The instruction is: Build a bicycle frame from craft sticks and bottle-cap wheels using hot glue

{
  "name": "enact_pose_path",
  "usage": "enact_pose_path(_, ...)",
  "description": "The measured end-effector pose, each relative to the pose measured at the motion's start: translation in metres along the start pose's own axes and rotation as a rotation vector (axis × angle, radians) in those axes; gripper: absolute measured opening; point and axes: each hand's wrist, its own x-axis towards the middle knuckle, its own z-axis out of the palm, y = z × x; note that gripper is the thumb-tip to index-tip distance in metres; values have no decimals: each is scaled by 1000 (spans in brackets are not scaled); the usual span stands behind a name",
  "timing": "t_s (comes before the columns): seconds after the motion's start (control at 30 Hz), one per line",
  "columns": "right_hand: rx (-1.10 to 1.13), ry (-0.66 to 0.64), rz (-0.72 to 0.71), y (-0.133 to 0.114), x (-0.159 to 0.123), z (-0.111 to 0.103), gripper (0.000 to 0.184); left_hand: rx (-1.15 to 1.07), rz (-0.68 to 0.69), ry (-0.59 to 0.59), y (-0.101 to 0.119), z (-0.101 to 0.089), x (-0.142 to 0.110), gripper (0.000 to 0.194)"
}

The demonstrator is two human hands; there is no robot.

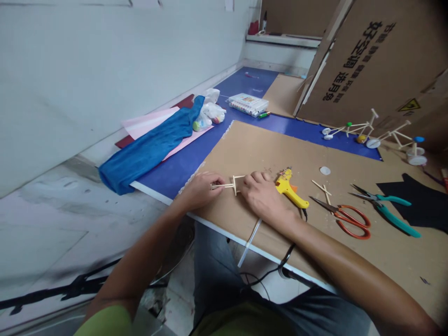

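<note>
Worktop (171, 175), blue, with a white near edge; a cardboard sheet (266, 144) covers much of it. One stick frame (234, 185), of pale thin sticks with a crosspiece, lies between the two hands, close to the near edge. One left hand (205, 189), fingers drawn narrow, pinching the thin end of the frame. One right hand (261, 191), fingers bent over the opposite end; their tips are hidden, so I cannot tell how closely they shut on it. One yellow glue gun (293, 193), just beyond the right hand, nozzle toward the far edge. One clear rod (250, 242), jutting over the near edge. Loose sticks (322, 189), crossed, and a white disc (325, 171), to the right of the glue gun. One pair of scissors (353, 221), orange-handled, blades together; beside it, long-nosed pliers (388, 211) with teal handles, jaws parted. Black sheet (416, 200), toward the right edge, partly beneath the pliers. Two stick models (399, 137) with white discs, before the upright cardboard panel (374, 60). One flat clear case (248, 104), a green pen (264, 115) touching or just beside it. Blue cloth (154, 144), over pink sheets (150, 121) at the left edge, plastic bags (210, 112) next to it.
</note>
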Motion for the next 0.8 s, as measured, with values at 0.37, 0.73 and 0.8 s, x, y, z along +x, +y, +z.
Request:
enact_pose_path(0.37,9,48,20,4,0,9,22,-10,12,11,-1,2,-1,15)
enact_pose_path(0.73,20,43,26,3,0,10,20,-26,4,35,1,2,-3,16)
enact_pose_path(0.8,21,49,24,3,0,10,21,-27,5,42,2,2,-4,16)
